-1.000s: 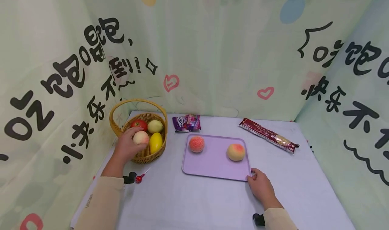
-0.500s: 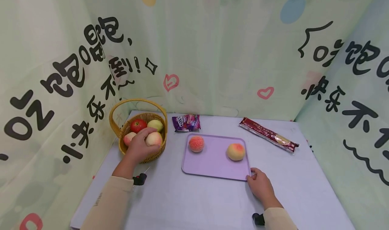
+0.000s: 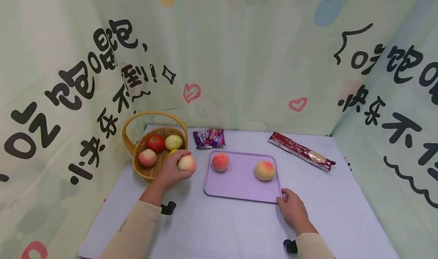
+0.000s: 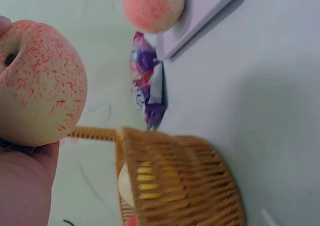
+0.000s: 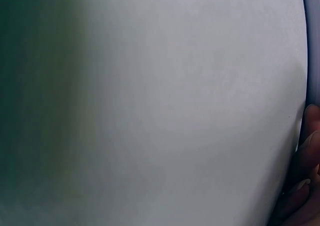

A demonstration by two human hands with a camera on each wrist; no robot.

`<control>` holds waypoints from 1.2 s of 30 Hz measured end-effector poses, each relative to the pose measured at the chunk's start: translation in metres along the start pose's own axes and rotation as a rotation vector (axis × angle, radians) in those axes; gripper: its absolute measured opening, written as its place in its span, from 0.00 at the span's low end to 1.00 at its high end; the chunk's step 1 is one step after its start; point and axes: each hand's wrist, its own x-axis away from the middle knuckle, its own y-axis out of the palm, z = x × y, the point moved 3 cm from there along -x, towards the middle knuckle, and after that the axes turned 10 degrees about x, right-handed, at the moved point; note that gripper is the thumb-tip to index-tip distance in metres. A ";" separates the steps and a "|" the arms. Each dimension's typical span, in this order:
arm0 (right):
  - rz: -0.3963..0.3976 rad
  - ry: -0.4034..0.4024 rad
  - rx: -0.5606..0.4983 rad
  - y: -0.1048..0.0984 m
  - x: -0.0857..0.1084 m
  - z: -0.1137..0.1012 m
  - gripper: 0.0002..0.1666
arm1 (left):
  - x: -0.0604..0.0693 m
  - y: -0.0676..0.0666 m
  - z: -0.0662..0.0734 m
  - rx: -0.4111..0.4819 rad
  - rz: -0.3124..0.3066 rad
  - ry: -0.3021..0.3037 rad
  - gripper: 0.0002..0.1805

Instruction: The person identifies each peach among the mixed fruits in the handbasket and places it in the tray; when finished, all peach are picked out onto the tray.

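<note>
A pale peach with red speckles [image 3: 187, 164] is held in my left hand [image 3: 170, 172], over the table between the basket and the tray. The left wrist view shows the peach [image 4: 47, 86] close up, with the thumb side beneath it. My right hand [image 3: 295, 209] pinches the near right corner of the lilac tray [image 3: 239, 185]. A red fuzzy peach [image 3: 220, 162] and a yellow-orange peach [image 3: 265, 170] lie on that tray. In the wicker basket [image 3: 141, 170] are a tomato [image 3: 155, 143], a greenish-yellow fruit [image 3: 173, 142], a pinkish peach [image 3: 147, 158] and a yellow fruit, mostly hidden by my hand.
Behind the tray lies a purple snack packet [image 3: 209, 139]. A long dark red packet [image 3: 302, 151] rests at the back right. The basket's tall handle [image 3: 154, 113] arches upward. Printed curtains [image 3: 232, 61] close off the table's back and sides.
My left hand has carried the peach rightward, out from over the basket, uncovering the pinkish peach inside. The right hand stays at the tray corner.
</note>
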 end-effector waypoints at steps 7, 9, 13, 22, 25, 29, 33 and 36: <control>0.000 0.007 -0.003 0.001 0.001 -0.002 0.32 | 0.000 0.017 -0.003 0.082 -0.022 -0.026 0.34; -0.001 0.011 -0.004 0.001 0.001 -0.002 0.32 | 0.000 0.023 -0.003 0.109 -0.021 -0.032 0.34; -0.006 0.014 -0.003 0.002 0.000 -0.001 0.31 | 0.000 0.034 -0.006 0.159 -0.020 -0.050 0.33; -0.004 0.009 -0.001 0.001 -0.001 -0.001 0.32 | -0.002 0.061 -0.008 0.231 -0.041 -0.049 0.34; 0.001 0.008 0.001 0.001 -0.001 -0.001 0.32 | -0.001 0.071 -0.009 0.242 -0.053 -0.053 0.34; 0.014 -0.006 0.000 0.000 0.000 -0.001 0.31 | -0.001 0.083 -0.015 0.232 -0.062 -0.083 0.34; 0.014 -0.005 0.001 0.000 0.000 -0.001 0.31 | -0.001 0.094 -0.023 0.217 -0.066 -0.098 0.32; 0.018 -0.004 0.002 0.000 0.000 0.000 0.31 | -0.002 0.101 -0.027 0.210 -0.062 -0.098 0.31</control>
